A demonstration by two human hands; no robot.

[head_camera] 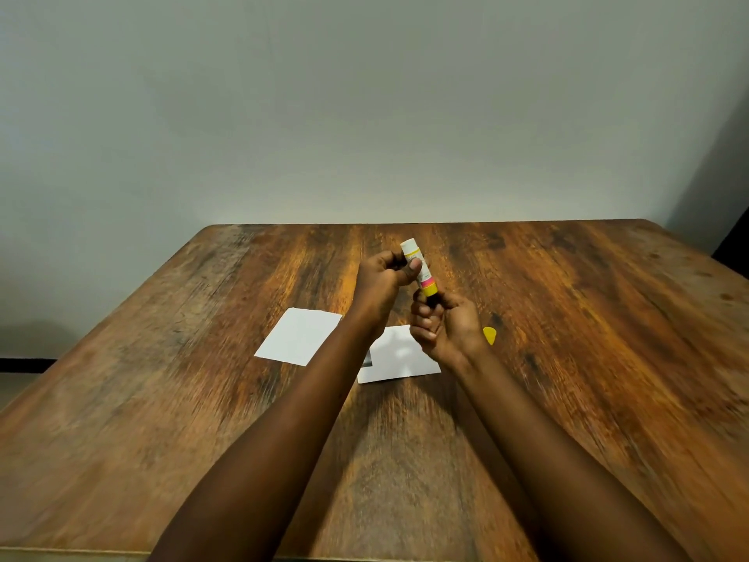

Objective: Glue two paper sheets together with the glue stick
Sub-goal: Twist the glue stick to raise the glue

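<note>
Currently, wooden surface (162, 399) runs from the near edge back to a plain wall. Leftmost item: a white paper sheet (298, 336), flat, lying at an angle. Left hand (379, 279) is raised above the surface, grip closed around the upper part of the glue stick (419, 267), thumb pressed on the barrel. Glue stick is tilted, white end up and away, yellow base down; cap is off. Right hand (439, 326) sits just below, grip pinched on the yellow base. Second paper sheet (399, 358) lies flat under both wrists, partly hidden by the left forearm and the right hand, with a small dark printed patch at its left edge. The sheets are near each other; can't tell if their corners touch. Rightmost: yellow cap (490, 335) on the surface, just beside the right hand. No containers visible.
</note>
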